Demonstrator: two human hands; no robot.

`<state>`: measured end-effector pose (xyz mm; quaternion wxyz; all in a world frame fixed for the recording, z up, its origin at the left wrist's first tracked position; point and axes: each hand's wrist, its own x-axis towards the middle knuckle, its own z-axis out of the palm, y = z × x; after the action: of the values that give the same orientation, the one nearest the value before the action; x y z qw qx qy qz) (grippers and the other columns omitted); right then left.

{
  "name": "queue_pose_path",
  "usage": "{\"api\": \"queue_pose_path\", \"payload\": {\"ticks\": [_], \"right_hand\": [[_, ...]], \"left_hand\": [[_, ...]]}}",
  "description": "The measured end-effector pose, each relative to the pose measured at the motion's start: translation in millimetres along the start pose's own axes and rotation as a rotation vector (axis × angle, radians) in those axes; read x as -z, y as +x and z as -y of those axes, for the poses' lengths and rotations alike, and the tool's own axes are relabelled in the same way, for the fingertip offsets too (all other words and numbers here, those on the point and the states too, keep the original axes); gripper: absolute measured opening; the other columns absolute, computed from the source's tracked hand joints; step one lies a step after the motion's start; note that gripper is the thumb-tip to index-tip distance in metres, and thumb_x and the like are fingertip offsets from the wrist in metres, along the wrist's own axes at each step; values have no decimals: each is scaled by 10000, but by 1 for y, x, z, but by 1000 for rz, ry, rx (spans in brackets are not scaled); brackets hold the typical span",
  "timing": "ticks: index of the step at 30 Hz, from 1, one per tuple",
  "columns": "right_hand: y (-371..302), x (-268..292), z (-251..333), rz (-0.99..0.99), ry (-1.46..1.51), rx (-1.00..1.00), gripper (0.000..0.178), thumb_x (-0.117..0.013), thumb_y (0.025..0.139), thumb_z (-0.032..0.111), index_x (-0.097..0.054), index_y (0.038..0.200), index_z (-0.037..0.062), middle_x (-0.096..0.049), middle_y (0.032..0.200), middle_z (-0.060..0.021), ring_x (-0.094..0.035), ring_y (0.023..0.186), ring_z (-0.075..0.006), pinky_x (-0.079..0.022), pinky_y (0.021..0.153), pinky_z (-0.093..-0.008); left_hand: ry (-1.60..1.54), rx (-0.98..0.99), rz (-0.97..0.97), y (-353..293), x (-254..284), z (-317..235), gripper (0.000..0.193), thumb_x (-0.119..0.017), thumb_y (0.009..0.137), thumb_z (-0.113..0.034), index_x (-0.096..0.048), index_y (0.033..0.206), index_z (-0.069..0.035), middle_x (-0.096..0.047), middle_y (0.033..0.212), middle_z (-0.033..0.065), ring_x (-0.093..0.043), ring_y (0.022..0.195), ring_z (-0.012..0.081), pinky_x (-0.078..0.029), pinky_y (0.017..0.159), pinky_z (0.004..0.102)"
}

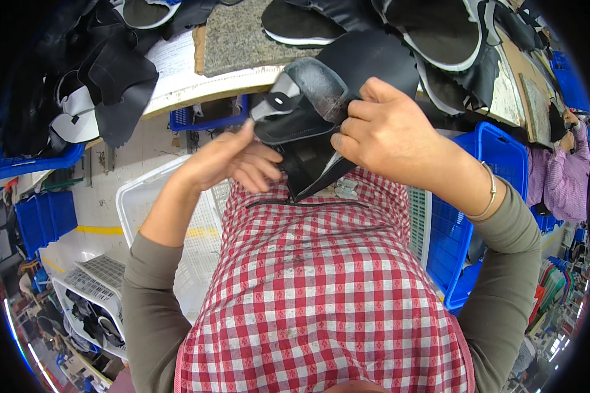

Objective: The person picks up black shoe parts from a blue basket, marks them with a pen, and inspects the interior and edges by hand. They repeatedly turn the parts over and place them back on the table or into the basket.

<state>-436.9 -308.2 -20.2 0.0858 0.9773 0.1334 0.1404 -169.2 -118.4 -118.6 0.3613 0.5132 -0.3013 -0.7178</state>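
Note:
A black shoe upper (301,128) hangs in front of my apron at the table's near edge. On it are a worn, greyish rounded patch (318,85) and a silver-grey tab (272,108) with a dark spot on it. My right hand (388,128) is closed on the upper's right edge, fingers curled in. Close by its left edge, my left hand (233,160) has its fingers apart and its thumb raised near the tab. Slight blur hides whether those fingers touch the material.
Several black shoe pieces with white-edged soles (439,29) lie across the table (219,85). A grey stone-like slab (242,39) sits among them. Black pieces (108,78) pile up at left. White (134,190) and blue (501,154) baskets flank me. Another person's purple sleeve (573,177) shows far right.

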Motion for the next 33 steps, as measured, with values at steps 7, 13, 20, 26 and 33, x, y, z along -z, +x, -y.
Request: {"api": "queue_pose_path", "payload": {"ticks": [7, 13, 20, 26, 33], "right_hand": [[-23, -15, 30, 43, 68, -23, 115, -709, 682, 173, -621, 629, 122, -575, 577, 4, -606, 666, -170, -440, 775, -321], [-24, -30, 31, -39, 157, -29, 110, -687, 690, 151, -597, 636, 117, -560, 608, 0, -583, 671, -170, -442, 773, -319], [-30, -57, 52, 40, 134, -162, 170, -693, 697, 154, -740, 851, 100, -587, 699, 19, -582, 741, -159, -434, 748, -341], [-34, -59, 48, -20, 174, -252, 170, -699, 686, 153, -755, 841, 114, -599, 684, 22, -580, 729, -160, -445, 760, -344], [-33, -72, 59, 48, 147, -347, 118, -749, 707, 158, -738, 817, 116, -627, 686, 27, -605, 684, -168, -458, 778, -343]], "left_hand": [[-506, -126, 205, 32, -35, -8, 820, -468, 1053, -577, -377, 1508, 99, -635, 1309, 330, -745, 993, 448, -670, 768, 511], [-382, -125, -13, 49, -47, 28, 616, -832, 848, -41, -556, 1392, 46, -725, 1105, 141, -753, 900, 230, -661, 759, 345], [525, -380, -515, 68, -60, 48, 440, -828, 824, -32, -647, 1224, 3, -741, 1054, 99, -676, 1007, 156, -529, 918, 314], [832, -426, -350, 25, -48, -31, 465, -756, 843, 20, -666, 1295, -39, -707, 1215, 103, -699, 1104, 249, -549, 963, 382], [707, -391, -191, 73, -73, -3, 216, -677, 966, -38, -727, 1168, 21, -766, 1052, 88, -699, 953, 163, -542, 891, 320]]}}
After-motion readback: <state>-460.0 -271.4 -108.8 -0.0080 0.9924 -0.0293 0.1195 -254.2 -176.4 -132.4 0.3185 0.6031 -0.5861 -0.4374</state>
